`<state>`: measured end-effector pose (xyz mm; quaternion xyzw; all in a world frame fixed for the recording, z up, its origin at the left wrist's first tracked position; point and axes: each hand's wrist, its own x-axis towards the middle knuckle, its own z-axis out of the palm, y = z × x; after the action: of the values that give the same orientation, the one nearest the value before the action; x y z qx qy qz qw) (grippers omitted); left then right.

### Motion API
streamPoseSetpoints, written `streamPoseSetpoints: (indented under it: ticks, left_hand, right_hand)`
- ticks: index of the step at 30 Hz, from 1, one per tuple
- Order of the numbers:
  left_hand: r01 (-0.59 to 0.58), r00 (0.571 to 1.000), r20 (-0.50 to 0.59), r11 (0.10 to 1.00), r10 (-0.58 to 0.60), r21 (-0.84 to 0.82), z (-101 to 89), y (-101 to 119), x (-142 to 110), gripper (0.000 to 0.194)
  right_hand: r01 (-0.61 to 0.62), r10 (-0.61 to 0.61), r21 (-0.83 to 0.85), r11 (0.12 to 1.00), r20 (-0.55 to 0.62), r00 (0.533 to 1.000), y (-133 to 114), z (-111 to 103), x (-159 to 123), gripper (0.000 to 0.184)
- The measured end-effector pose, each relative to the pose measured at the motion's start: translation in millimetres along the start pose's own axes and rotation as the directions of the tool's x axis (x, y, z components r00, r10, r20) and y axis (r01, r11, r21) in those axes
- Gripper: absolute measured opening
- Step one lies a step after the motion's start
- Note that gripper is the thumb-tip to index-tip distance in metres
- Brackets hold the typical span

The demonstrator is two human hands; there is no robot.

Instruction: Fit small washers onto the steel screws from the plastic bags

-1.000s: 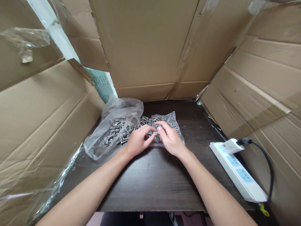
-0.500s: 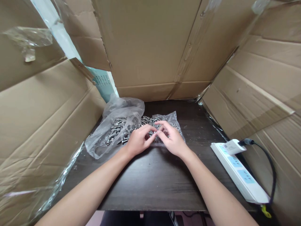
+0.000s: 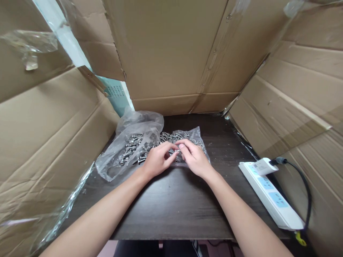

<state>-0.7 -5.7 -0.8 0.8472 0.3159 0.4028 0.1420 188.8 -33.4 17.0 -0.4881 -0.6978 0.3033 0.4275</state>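
Note:
My left hand (image 3: 160, 158) and my right hand (image 3: 195, 159) meet above the bolts, fingertips almost touching. Between the pinched fingertips of both hands shows a small shiny metal piece, seemingly a bolt (image 3: 177, 150); fingers cover most of it, so whether a nut is on it I cannot tell. Beside my left hand, a clear plastic bag (image 3: 107, 165) lies open with many loose bolts (image 3: 132, 147) in it. Under and behind my hands, more bolts (image 3: 171, 137) and small ring-like parts rest on a second clear bag (image 3: 196, 133).
Cardboard walls (image 3: 171, 53) enclose the dark table (image 3: 171, 203) at the left, back and right. On the right lies a white power strip (image 3: 273, 198) with a white plug-in adapter (image 3: 262, 166) and a black cable (image 3: 308, 185).
My right fingers have shifted slightly around the small metal piece, and more of its shine shows. The whole view has slid a little; the bags and bolts lie as before.

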Motion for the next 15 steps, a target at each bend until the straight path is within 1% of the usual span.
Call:
streamPoseSetpoints:
  ticks: [2, 4, 7, 9, 10, 13, 15]
  left_hand:
    - [0.007, 1.000, -0.008, 1.000, -0.007, -0.002, 0.0, -0.2, 0.0, 0.010]
    - [0.000, 1.000, -0.006, 1.000, 0.000, -0.004, -0.1, -0.4, -0.2, 0.010]
    - [-0.010, 1.000, 0.006, 1.000, 0.010, -0.001, -0.3, -0.5, -0.4, 0.011]
    - [-0.007, 1.000, 0.008, 1.000, 0.007, 0.005, -0.4, -0.4, -0.3, 0.011]
    - [-0.006, 1.000, 0.005, 1.000, 0.006, 0.007, -0.5, -0.3, -0.2, 0.010]
    - [-0.010, 1.000, -0.009, 1.000, 0.010, 0.004, -0.7, 0.1, 0.4, 0.009]
    - [-0.019, 1.000, -0.012, 1.000, 0.019, 0.003, -0.6, 0.2, 0.6, 0.009]
  right_hand:
    - [0.037, -0.037, 0.030, 0.999, -0.019, 0.999, -0.2, -0.4, 0.2, 0.029]
    - [0.065, -0.065, 0.030, 0.997, -0.013, 0.998, -0.2, -0.1, 0.1, 0.032]
    - [0.063, -0.063, -0.027, 0.998, 0.011, 0.998, -0.5, 1.1, -0.2, 0.028]
    - [0.051, -0.050, -0.053, 0.997, 0.008, 0.999, -0.9, 1.7, -0.4, 0.030]
    - [0.046, -0.046, -0.054, 0.998, -0.001, 0.999, -1.1, 1.9, -0.4, 0.031]
    - [0.059, -0.060, -0.023, 0.998, -0.031, 0.998, -1.3, 2.3, -0.3, 0.027]
    - [0.071, -0.071, -0.011, 0.997, -0.021, 0.997, -1.0, 2.7, -0.3, 0.028]
